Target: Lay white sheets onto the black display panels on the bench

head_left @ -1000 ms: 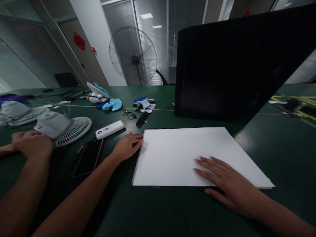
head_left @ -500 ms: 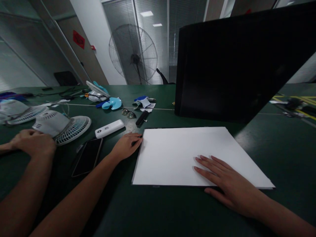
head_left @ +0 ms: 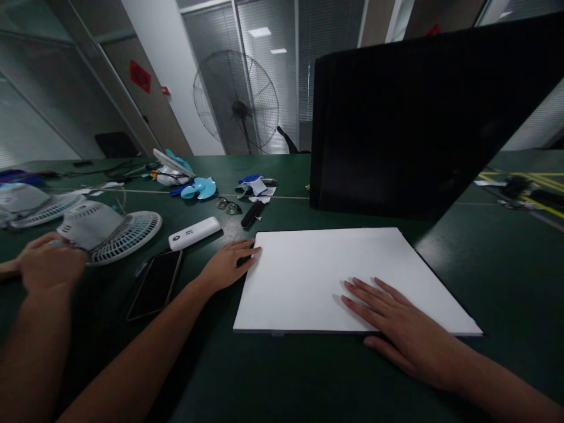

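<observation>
A white sheet [head_left: 317, 270] lies flat on a thin dark-edged board on the green table [head_left: 273, 382]. At the sheet's upper left edge is my left hand [head_left: 227, 264], its fingers apart and the fingertips just over the border. My right hand [head_left: 396, 329] rests palm down on the lower right part of the sheet, fingers spread, with the thumb over the near edge. Neither hand holds anything. A phone [head_left: 156, 282] and a white power bank [head_left: 194, 232] lie left of my left hand.
A large black monitor [head_left: 414, 129] stands behind the sheet. Glasses [head_left: 228, 205], a black object [head_left: 252, 214] and cloth scraps [head_left: 258, 187] lie beyond. At the left, another person's hands [head_left: 50, 261] are at a white fan part [head_left: 126, 235].
My left hand's fingertips have shifted right onto the sheet's edge, and its fingers have opened a little. My right hand stays nearly in place. The other person's hands have moved slightly left.
</observation>
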A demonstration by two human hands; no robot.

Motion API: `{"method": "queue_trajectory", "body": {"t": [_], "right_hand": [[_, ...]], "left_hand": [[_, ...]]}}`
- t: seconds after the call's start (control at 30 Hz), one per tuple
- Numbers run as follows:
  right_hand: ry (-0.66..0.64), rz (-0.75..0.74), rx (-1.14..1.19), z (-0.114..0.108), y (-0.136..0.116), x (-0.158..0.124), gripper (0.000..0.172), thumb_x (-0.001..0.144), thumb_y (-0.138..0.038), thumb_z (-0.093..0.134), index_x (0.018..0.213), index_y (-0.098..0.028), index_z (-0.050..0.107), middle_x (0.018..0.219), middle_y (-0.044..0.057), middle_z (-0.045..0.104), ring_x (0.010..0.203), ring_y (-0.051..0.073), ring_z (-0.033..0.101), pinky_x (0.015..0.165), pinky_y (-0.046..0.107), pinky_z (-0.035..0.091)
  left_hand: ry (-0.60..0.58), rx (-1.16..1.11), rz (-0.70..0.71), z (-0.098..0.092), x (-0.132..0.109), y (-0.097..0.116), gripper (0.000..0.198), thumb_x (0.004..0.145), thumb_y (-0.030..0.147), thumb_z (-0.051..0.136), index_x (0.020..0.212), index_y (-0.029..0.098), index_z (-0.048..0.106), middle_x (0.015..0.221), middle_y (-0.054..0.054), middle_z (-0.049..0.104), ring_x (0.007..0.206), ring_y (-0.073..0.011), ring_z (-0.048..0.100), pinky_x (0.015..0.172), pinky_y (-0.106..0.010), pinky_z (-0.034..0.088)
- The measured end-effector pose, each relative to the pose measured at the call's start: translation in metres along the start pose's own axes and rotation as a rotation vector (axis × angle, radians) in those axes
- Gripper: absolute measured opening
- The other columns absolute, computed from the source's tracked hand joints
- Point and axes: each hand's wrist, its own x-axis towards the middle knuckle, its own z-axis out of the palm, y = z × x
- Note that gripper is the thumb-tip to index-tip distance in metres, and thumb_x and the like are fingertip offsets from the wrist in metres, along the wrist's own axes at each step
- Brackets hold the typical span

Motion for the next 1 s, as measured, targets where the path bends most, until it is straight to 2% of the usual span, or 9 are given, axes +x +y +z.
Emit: {"method": "queue_trajectory", "body": {"t": [0.1,0.2,0.33,0.43,0.5,0.63,0.73,0.87,1.0], "right_hand": [[0.067,0.018,-0.051,0.002,0.002,-0.001,0.074,0.108,-0.050,0.053,0.170,-0.038,0.015,0.171,0.005,0.020,0.152,0.037,0.033,0.120,0.067,0.038],[0.221,0.001,-0.148,0.004,0.004,-0.003,0.074,0.106,-0.055,0.056,0.170,-0.034,0.024,0.171,0.008,0.022,0.149,0.039,0.040,0.110,0.064,0.050],[0.374,-0.171,-0.282,0.003,0.002,-0.005,0.051,0.108,-0.036,0.057,0.158,-0.029,0.048,0.164,0.007,0.039,0.144,0.032,0.048,0.109,0.055,0.053],[0.395,-0.350,-0.335,0.001,0.001,-0.008,0.043,0.104,-0.014,0.055,0.147,-0.021,0.058,0.157,0.007,0.050,0.143,0.026,0.050,0.110,0.045,0.054],[0.406,-0.414,-0.350,-0.001,0.002,-0.011,0.045,0.103,-0.009,0.051,0.146,-0.018,0.058,0.153,0.008,0.054,0.143,0.024,0.050,0.109,0.040,0.055],[0.503,-0.448,-0.415,-0.007,0.004,-0.012,0.039,0.105,-0.009,0.046,0.139,-0.014,0.063,0.148,0.010,0.058,0.141,0.026,0.051,0.104,0.039,0.059],[0.583,-0.499,-0.459,-0.013,0.004,-0.009,0.031,0.104,-0.007,0.047,0.125,-0.008,0.070,0.144,0.015,0.061,0.137,0.030,0.055,0.099,0.041,0.062],[0.575,-0.559,-0.489,-0.020,0.007,-0.008,0.028,0.103,-0.006,0.050,0.122,-0.005,0.071,0.143,0.020,0.060,0.136,0.035,0.056,0.094,0.044,0.064],[0.560,-0.598,-0.524,-0.034,0.013,-0.005,0.029,0.103,-0.006,0.049,0.122,-0.007,0.071,0.145,0.019,0.058,0.138,0.035,0.054,0.100,0.045,0.063]], "left_hand": [[-0.022,0.015,0.000,0.001,0.000,-0.001,0.050,0.107,0.052,0.048,0.147,0.029,0.065,0.159,-0.006,0.054,0.147,-0.0313,0.052,0.124,-0.056,0.039],[-0.042,0.011,-0.010,0.000,0.001,-0.001,0.052,0.107,0.053,0.046,0.148,0.027,0.064,0.160,-0.007,0.053,0.149,-0.0318,0.050,0.124,-0.056,0.038],[-0.055,-0.006,-0.019,0.000,0.000,0.000,0.052,0.106,0.053,0.047,0.148,0.027,0.064,0.160,-0.006,0.053,0.150,-0.0325,0.048,0.125,-0.057,0.038],[-0.043,-0.016,-0.007,0.001,0.000,-0.001,0.050,0.108,0.045,0.042,0.149,0.026,0.063,0.160,-0.006,0.053,0.150,-0.0309,0.048,0.126,-0.054,0.038],[-0.043,-0.026,-0.002,0.001,0.000,-0.002,0.050,0.108,0.035,0.037,0.151,0.025,0.061,0.161,-0.005,0.052,0.151,-0.0289,0.047,0.127,-0.052,0.037],[-0.072,-0.034,-0.016,-0.002,0.000,0.000,0.058,0.101,0.020,0.039,0.155,0.026,0.056,0.164,-0.002,0.048,0.153,-0.0272,0.045,0.129,-0.052,0.033],[-0.072,-0.030,-0.020,-0.003,-0.001,0.002,0.060,0.098,0.018,0.043,0.156,0.027,0.056,0.164,-0.002,0.048,0.153,-0.0280,0.045,0.129,-0.052,0.034],[-0.043,-0.021,-0.004,-0.002,-0.002,0.005,0.060,0.097,0.020,0.046,0.156,0.027,0.055,0.164,-0.004,0.049,0.150,-0.0281,0.048,0.128,-0.052,0.035],[-0.007,-0.023,0.004,0.000,-0.003,0.009,0.061,0.095,0.022,0.053,0.156,0.023,0.053,0.167,-0.008,0.045,0.152,-0.0301,0.046,0.128,-0.051,0.036]]}}
